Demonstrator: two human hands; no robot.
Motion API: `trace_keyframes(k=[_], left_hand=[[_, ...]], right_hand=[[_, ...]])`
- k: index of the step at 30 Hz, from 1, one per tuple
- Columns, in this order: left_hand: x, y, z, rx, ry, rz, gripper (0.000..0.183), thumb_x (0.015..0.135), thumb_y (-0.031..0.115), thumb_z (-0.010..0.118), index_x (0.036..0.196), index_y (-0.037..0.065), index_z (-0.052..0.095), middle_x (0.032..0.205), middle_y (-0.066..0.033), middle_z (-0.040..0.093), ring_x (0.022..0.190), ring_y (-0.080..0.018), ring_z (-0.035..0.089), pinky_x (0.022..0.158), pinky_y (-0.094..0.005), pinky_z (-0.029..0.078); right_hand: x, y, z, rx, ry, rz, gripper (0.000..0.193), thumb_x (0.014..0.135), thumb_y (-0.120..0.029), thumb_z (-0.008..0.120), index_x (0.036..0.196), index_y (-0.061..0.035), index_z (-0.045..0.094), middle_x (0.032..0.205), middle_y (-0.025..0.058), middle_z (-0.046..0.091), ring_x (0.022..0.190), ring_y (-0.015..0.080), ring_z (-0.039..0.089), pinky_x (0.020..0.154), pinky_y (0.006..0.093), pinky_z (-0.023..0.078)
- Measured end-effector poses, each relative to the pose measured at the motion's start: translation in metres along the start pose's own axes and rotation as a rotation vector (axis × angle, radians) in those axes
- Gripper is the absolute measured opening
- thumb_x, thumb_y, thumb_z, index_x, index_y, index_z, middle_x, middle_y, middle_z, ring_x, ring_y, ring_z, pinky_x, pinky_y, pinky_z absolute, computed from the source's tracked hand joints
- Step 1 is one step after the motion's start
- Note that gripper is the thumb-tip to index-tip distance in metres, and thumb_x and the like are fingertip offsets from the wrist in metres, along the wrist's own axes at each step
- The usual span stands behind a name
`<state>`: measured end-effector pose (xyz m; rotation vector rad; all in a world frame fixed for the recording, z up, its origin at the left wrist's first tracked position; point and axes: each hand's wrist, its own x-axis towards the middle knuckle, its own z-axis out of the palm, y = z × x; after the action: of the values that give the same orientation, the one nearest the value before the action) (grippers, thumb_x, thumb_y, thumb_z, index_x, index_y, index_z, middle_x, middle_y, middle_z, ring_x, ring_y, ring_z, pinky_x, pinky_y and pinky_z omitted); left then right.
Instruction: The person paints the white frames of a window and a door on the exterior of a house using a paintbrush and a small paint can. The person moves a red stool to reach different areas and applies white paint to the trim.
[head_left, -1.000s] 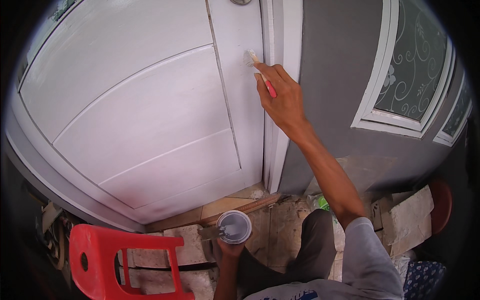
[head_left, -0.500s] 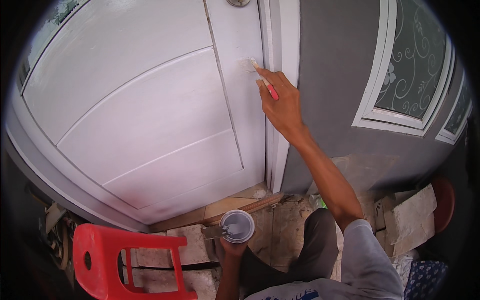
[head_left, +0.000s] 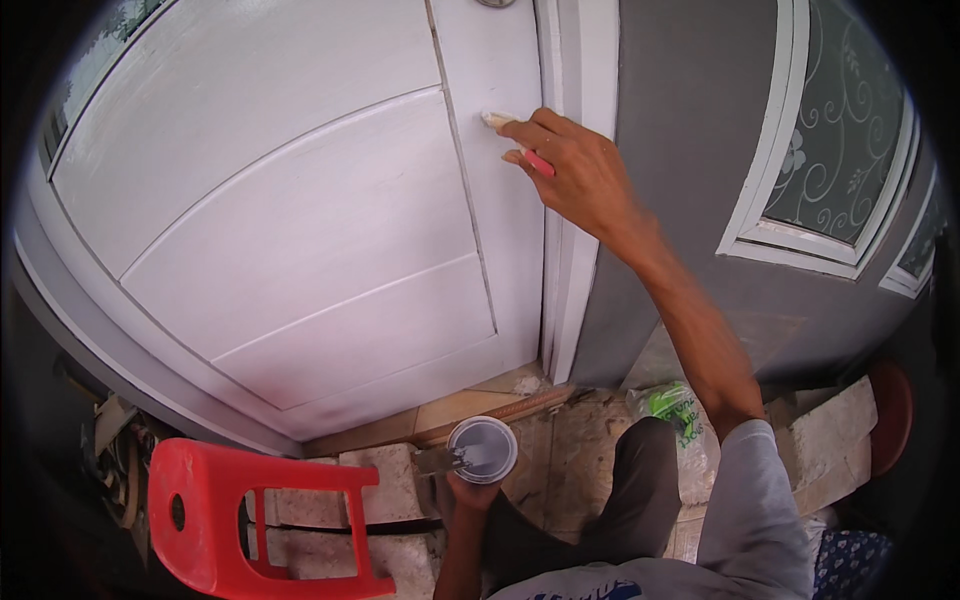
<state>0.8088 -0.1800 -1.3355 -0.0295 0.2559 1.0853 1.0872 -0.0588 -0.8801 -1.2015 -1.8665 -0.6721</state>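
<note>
In my right hand (head_left: pixel 583 172) is a paintbrush (head_left: pixel 540 163) with a pink-red handle end, pinched between closed fingers. Its pale bristles meet the white panelled door (head_left: pixel 330 220) on the plain strip near the right edge, below the round metal lock. Low in front of me, my left hand (head_left: pixel 474 492) grips a small open paint can (head_left: pixel 488 446) from below. Pale grey-white paint coats the inside of the can. A flat grey tool (head_left: pixel 434 461), like a putty knife, sticks out over the can's left rim; its exact kind is unclear.
A red plastic stool (head_left: pixel 210 500) stands at the lower left beside pale blocks (head_left: pixel 375 485). Right of the door are a white frame (head_left: pixel 585 200), a grey wall (head_left: pixel 680 120) and a window (head_left: pixel 840 120). A clear bag with green print (head_left: pixel 680 410) lies near my knee.
The brush has moved a little left across the door strip, its bristles now pointing left. The whole view has shifted slightly, showing more of the bag. The can stays in my left hand.
</note>
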Motion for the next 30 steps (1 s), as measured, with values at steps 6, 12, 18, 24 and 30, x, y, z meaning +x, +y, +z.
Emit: trace_keyframes(k=[6,12,18,24,30], left_hand=[[0.009,-0.001,-0.014,-0.141,-0.020,-0.016,0.067,0.096,0.061,0.052,0.144,0.014,0.052,0.145,-0.0181,0.054,0.133,-0.0495,0.050,0.097,-0.0698,0.047],[0.010,0.002,-0.023,-0.110,-0.058,-0.038,0.069,0.096,0.062,0.052,0.148,0.016,0.049,0.151,-0.0166,0.050,0.139,-0.0480,0.045,0.103,-0.0738,0.042],[0.013,0.001,-0.035,-0.042,-0.005,0.005,0.071,0.095,0.065,0.050,0.148,0.017,0.048,0.152,-0.0147,0.050,0.140,-0.0473,0.044,0.105,-0.0752,0.038],[0.014,0.001,-0.024,-0.044,-0.019,-0.006,0.072,0.095,0.066,0.048,0.146,0.016,0.049,0.149,-0.0171,0.052,0.136,-0.0474,0.048,0.102,-0.0745,0.040],[0.010,0.001,-0.015,-0.070,-0.008,-0.024,0.073,0.094,0.066,0.049,0.144,0.013,0.051,0.144,-0.0204,0.055,0.131,-0.0482,0.053,0.100,-0.0736,0.044]], right_hand=[[-0.014,-0.002,0.014,-0.006,0.105,-0.063,0.027,0.094,-0.014,0.072,0.120,-0.0081,0.070,0.099,0.0073,0.066,0.075,0.0270,0.066,0.067,0.0374,0.057],[-0.059,0.002,0.025,0.021,-0.324,0.001,0.023,0.093,-0.016,0.072,0.113,-0.0051,0.072,0.090,0.0089,0.065,0.077,0.0266,0.067,0.068,0.0384,0.058],[0.000,0.008,-0.009,-0.012,0.151,-0.032,0.024,0.094,-0.016,0.071,0.115,-0.0055,0.072,0.092,0.0084,0.066,0.080,0.0274,0.068,0.072,0.0385,0.059],[-0.064,0.007,0.020,-0.007,-0.297,0.027,0.024,0.095,-0.014,0.070,0.117,-0.0064,0.071,0.096,0.0076,0.067,0.084,0.0274,0.069,0.073,0.0380,0.060],[-0.017,0.008,0.001,0.085,-0.053,0.014,0.024,0.095,-0.014,0.070,0.118,-0.0060,0.070,0.097,0.0076,0.066,0.083,0.0264,0.068,0.070,0.0377,0.059]])
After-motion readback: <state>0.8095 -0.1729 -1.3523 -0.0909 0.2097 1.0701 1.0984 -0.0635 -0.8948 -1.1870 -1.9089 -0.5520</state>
